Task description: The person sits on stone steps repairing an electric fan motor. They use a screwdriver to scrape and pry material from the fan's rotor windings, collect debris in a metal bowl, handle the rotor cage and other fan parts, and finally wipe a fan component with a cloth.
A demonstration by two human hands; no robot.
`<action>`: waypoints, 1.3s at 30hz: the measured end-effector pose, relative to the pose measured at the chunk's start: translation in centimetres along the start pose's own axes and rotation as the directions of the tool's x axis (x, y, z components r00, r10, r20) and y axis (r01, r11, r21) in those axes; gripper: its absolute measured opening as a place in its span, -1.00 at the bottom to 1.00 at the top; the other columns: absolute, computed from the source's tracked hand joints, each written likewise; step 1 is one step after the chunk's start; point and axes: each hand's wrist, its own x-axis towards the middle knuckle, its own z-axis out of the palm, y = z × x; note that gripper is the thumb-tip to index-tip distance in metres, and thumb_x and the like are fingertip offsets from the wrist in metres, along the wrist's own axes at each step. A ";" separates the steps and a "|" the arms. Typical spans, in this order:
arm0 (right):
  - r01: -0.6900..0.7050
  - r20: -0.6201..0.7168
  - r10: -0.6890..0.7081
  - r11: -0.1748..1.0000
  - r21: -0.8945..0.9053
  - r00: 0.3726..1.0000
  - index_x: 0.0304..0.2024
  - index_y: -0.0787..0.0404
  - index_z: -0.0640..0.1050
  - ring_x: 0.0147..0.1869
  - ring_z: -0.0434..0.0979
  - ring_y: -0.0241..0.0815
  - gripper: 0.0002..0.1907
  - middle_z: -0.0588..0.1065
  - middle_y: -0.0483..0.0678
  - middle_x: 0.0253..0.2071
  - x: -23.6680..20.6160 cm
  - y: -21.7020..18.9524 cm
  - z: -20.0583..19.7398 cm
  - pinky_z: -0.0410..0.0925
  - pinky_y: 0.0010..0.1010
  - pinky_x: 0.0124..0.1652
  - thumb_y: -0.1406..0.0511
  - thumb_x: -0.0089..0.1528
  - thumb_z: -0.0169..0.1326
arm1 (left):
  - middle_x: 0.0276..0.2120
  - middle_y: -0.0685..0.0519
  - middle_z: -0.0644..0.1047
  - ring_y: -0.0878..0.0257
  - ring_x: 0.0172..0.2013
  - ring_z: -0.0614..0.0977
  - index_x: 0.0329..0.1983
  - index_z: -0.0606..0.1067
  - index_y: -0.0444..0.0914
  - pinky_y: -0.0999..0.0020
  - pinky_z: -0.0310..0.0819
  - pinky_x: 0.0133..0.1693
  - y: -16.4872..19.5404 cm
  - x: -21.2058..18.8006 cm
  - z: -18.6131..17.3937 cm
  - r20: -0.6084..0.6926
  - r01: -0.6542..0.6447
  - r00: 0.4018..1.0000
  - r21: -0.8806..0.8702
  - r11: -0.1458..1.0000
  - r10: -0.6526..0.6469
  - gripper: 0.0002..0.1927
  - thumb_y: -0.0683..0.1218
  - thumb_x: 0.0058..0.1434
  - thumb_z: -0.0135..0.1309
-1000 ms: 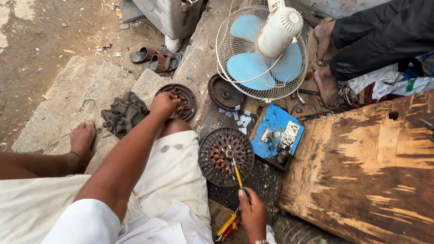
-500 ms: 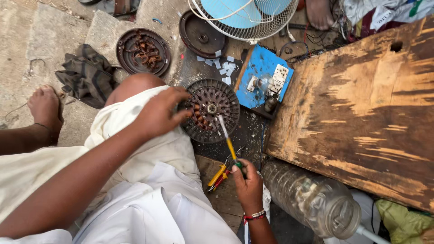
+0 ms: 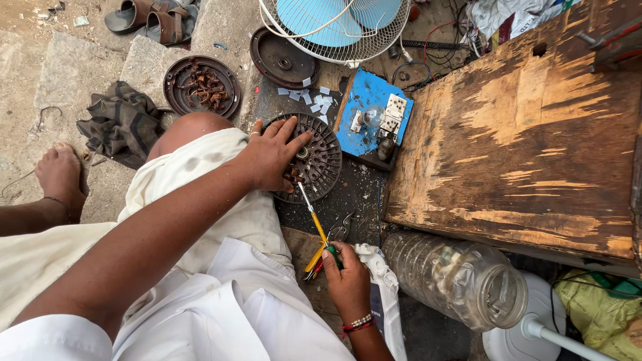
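Yellow screwdriver (image 3: 313, 215), tip toward disc (image 3: 319, 160)

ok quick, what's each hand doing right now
Left hand: open, fingers spread flat on the round slotted disc.
Right hand: closed around the handle of the yellow screwdriver, tip at the disc.

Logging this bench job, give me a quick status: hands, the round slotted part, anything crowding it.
Left hand flat on round slotted disc. Right hand grips yellow screwdriver, tip at disc's rim. Blue switch board close beside disc.
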 end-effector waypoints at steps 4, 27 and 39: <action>-0.069 0.023 0.069 0.998 0.000 0.997 -0.07 0.23 0.59 -0.27 0.68 -0.08 -0.67 0.66 0.04 -0.30 -0.3 -1.5 -0.2 0.46 -0.30 -0.32 0.12 0.29 0.14 | 0.40 -0.32 0.12 -0.28 0.36 0.19 0.50 0.08 -0.02 -0.36 0.00 0.29 0.5 -0.2 -0.2 -0.068 -0.003 0.998 -0.018 1.000 0.002 0.34 0.18 -0.36 0.53; -0.303 0.211 0.296 0.953 0.000 0.931 -0.02 0.21 0.63 -0.52 0.46 -0.28 -0.65 0.51 -0.03 -0.58 1.8 1.7 -1.6 0.32 -0.39 -0.45 0.12 0.28 0.11 | 0.34 -0.35 0.18 -0.25 0.27 0.27 0.45 0.17 -0.11 -0.21 0.18 0.19 2.9 -1.6 1.5 -0.212 0.213 0.949 -0.113 0.970 -0.233 0.24 0.21 -0.32 0.51; -0.264 0.228 0.306 0.944 -0.199 0.924 0.03 0.15 0.62 -0.57 0.39 -0.26 -0.61 0.43 -0.01 -0.65 2.7 -0.8 -3.0 0.28 -0.35 -0.47 0.07 0.27 0.13 | 0.42 -0.28 0.11 -0.22 0.35 0.17 0.52 0.09 -0.09 -0.35 0.09 0.22 2.3 -1.3 -0.1 -0.062 0.194 0.979 -0.023 0.981 -0.195 0.36 0.28 -0.34 0.52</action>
